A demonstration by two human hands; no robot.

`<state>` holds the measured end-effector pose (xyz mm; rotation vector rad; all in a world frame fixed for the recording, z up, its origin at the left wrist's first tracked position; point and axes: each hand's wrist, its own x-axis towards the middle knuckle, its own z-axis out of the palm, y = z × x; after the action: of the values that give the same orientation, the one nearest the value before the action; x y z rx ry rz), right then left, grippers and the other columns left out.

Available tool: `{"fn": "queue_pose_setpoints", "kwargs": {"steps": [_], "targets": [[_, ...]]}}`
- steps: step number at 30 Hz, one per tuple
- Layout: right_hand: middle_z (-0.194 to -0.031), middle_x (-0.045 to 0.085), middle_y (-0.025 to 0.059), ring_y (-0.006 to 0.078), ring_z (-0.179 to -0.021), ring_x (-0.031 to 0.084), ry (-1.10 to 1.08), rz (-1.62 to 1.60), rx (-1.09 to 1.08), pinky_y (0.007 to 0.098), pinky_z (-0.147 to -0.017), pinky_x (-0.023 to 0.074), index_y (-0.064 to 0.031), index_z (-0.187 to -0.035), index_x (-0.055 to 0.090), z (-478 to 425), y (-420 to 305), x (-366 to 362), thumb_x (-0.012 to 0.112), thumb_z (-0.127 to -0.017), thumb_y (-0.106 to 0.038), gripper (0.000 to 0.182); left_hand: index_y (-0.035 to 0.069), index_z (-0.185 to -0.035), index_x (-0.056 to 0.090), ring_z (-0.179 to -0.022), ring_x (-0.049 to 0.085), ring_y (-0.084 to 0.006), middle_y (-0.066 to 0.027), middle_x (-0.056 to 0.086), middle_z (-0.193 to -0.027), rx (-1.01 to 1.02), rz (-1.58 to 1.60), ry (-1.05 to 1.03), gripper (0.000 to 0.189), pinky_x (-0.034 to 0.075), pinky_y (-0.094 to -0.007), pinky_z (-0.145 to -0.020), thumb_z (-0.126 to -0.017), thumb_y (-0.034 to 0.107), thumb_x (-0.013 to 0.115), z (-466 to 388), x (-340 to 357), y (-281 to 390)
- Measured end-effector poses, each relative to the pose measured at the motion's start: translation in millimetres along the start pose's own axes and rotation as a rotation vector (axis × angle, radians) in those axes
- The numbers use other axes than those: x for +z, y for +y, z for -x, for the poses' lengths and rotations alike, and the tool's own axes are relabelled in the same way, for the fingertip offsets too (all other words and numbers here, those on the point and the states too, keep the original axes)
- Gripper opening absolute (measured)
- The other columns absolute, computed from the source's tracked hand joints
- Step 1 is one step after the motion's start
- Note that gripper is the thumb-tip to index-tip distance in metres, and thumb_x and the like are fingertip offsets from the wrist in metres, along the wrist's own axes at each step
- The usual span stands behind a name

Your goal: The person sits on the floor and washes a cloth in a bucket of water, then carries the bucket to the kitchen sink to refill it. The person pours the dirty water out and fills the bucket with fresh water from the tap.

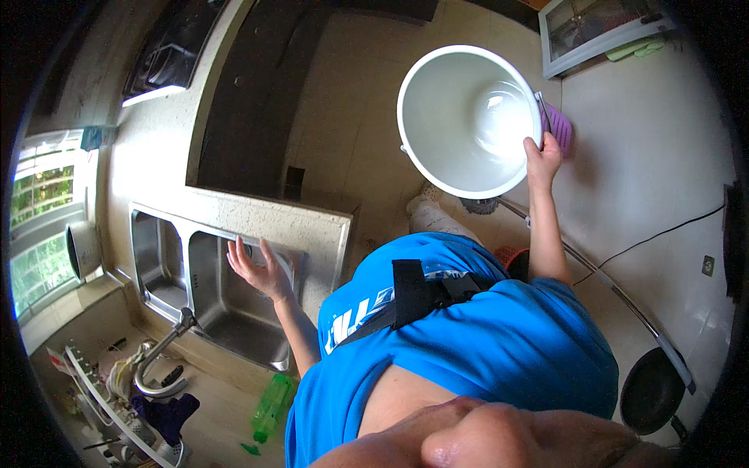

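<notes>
My right hand (pixel 543 158) grips the rim of a large white plastic bucket (pixel 462 123), thumb on the inner side. The bucket is tilted so that its inside faces me, and I see only bare, shiny plastic in it. A wire handle (pixel 544 110) hangs at its right side. Over the larger basin of a double stainless steel sink (pixel 237 304) my left hand (pixel 257 267) is raised, fingers spread and holding nothing. A curved metal faucet (pixel 153 362) stands behind the sink.
A green plastic bottle (pixel 272 406) lies left of me. Near the faucet are a dish rack (pixel 111 409) and a dark purple cloth (pixel 168 414). On my right, a metal pole (pixel 608 279) leans by a hanging black frying pan (pixel 652 391). A purple basket (pixel 560 130) is behind the bucket.
</notes>
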<state>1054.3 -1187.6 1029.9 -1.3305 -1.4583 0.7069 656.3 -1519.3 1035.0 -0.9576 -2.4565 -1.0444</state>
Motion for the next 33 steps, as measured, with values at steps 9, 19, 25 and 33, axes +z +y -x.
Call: {"fn": "queue_pose_setpoints", "kwargs": {"steps": [9,19,25,33], "targets": [[-0.078,0.060,0.0048,0.0150,-0.068,0.055,0.100,-0.368,0.580,0.0299,-0.063,0.0436,-0.0007,-0.088,0.060,-7,44,-4,0.061,-0.069,-0.014,0.023,0.010,-0.114,0.052,-0.119,0.035,-0.0363,-0.0170,0.045,-0.122,0.350,-0.041,-0.287,0.043,0.023,-0.0487,-0.101,-0.073,0.013,0.065,-16,75,73],[-0.058,0.055,0.0045,0.0134,-0.052,0.052,-0.068,-0.023,0.434,0.0290,-0.049,0.0417,-0.0030,-0.072,0.057,8,98,-7,0.063,-0.066,-0.019,0.018,0.011,-0.097,0.061,-0.112,0.044,-0.0306,-0.0109,0.055,-0.110,0.388,-0.360,-0.536,0.029,0.035,-0.0401,-0.093,-0.074,0.028,0.062,-4,91,55],[-0.057,0.053,0.0083,0.0162,-0.052,0.051,0.026,0.289,0.535,0.0316,-0.050,0.0401,-0.0018,-0.068,0.054,17,110,-90,0.065,-0.062,-0.020,0.022,0.013,-0.087,0.064,-0.102,0.051,-0.0227,-0.0024,0.061,-0.099,0.210,-0.489,-0.734,0.022,0.039,-0.0364,-0.086,-0.072,0.028,0.062,-8,84,56],[-0.064,0.054,0.0057,0.0146,-0.057,0.049,0.483,0.011,0.870,0.0302,-0.053,0.0383,0.0016,-0.073,0.057,70,181,-177,0.066,-0.064,-0.024,0.029,0.021,-0.084,0.067,-0.090,0.058,-0.0200,-0.0017,0.064,-0.091,0.097,-0.596,-0.971,0.019,0.044,-0.0364,-0.076,-0.071,0.035,0.062,-16,79,18]]}}
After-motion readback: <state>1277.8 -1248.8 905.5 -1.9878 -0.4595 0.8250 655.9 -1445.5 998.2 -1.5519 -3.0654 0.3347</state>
